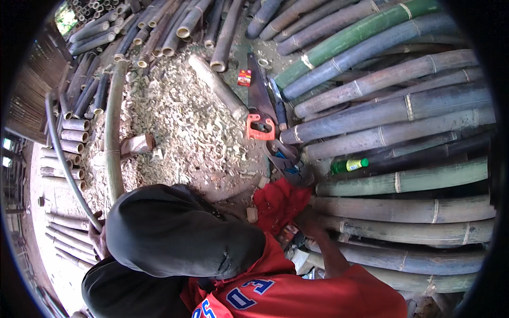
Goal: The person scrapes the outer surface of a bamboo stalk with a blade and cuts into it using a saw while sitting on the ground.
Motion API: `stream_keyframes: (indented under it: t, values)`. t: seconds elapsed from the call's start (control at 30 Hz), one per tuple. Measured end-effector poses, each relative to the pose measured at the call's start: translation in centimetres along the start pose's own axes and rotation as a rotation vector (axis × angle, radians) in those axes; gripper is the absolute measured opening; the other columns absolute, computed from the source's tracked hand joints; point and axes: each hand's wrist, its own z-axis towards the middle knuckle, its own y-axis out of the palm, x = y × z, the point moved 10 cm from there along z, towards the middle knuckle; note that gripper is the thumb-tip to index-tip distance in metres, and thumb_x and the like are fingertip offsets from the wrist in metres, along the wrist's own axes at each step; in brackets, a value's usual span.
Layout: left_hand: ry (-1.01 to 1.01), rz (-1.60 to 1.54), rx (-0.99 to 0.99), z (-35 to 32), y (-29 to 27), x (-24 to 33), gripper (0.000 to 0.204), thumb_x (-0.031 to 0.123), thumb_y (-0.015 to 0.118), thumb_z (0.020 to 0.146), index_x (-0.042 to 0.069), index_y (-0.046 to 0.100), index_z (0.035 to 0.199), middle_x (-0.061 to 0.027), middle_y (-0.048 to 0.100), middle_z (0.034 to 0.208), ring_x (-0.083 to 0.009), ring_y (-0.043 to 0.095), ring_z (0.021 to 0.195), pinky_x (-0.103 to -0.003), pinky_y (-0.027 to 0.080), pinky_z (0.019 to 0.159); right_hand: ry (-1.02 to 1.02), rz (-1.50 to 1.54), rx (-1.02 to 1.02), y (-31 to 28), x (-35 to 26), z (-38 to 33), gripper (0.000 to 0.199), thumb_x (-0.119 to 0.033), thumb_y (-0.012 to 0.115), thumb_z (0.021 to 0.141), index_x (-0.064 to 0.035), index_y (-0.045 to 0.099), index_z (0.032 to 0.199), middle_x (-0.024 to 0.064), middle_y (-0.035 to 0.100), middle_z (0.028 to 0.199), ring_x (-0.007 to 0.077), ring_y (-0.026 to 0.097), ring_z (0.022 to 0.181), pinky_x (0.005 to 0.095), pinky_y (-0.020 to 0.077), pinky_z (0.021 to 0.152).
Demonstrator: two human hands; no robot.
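At the lower left, my left hand (99, 239) is closed round the near end of a long thin curved strip (62, 151), which looks like split bamboo. My trousered leg partly covers that hand. On the right, my right hand (309, 223) reaches down beside a red cloth (281, 204). Close by it lies a small printed packet (288, 233). Shadow hides its fingers, so I cannot make out whether it holds anything. Ahead on the ground lies a handsaw (261, 127) with an orange handle, next to a dark-handled knife (279, 103).
Thick bamboo poles (382, 132) are stacked along the right, with a green bottle (350, 165) on them. Pale shavings (180, 111) cover the ground. One bamboo pole (114, 132) stretches ahead of my leg, near a wood block (137, 144). A small red packet (244, 78) lies by the saw blade.
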Motion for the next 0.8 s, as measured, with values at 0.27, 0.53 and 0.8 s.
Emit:
stream_keyframes:
  t: [0.27,0.53,0.8]
  values:
    - [-0.053,0.062,-0.102,-0.5,0.5,-0.5,0.043,0.005,0.077,0.086,0.001,0.063,0.127,0.0041,0.056,0.074,-0.0052,0.045,0.056,-0.023,0.034,0.05,0.175,0.288,-0.067,8.7,7.6,2.4,0.032,-0.015,0.054,0.102,-0.0056,0.072,0.127,0.0246,0.074,0.116,0.0412,0.075,0.101,0.0511,0.0626,0.087]
    - [0.021,0.155,-0.061,6.7,-0.5,-0.5,0.04,0.005,0.078,0.083,0.003,0.067,0.121,0.0054,0.055,0.073,-0.0047,0.043,0.055,-0.024,0.033,0.049,0.384,0.741,-0.031,9.0,9.4,-1.1,0.057,-0.021,0.073,0.098,-0.0069,0.05,0.148,0.0224,0.073,0.103,0.0353,0.077,0.072,0.0476,0.0661,0.054]
    - [0.34,0.528,-0.22,22.0,-1.2,10.8,0.035,0.01,0.078,0.089,0.004,0.067,0.122,0.0074,0.045,0.078,-0.0064,0.038,0.066,-0.026,0.031,0.058,0.203,0.296,0.238,-0.9,6.6,-3.8,0.039,-0.025,0.063,0.101,-0.0047,0.058,0.134,0.0285,0.073,0.112,0.046,0.073,0.097,0.0533,0.06,0.085]
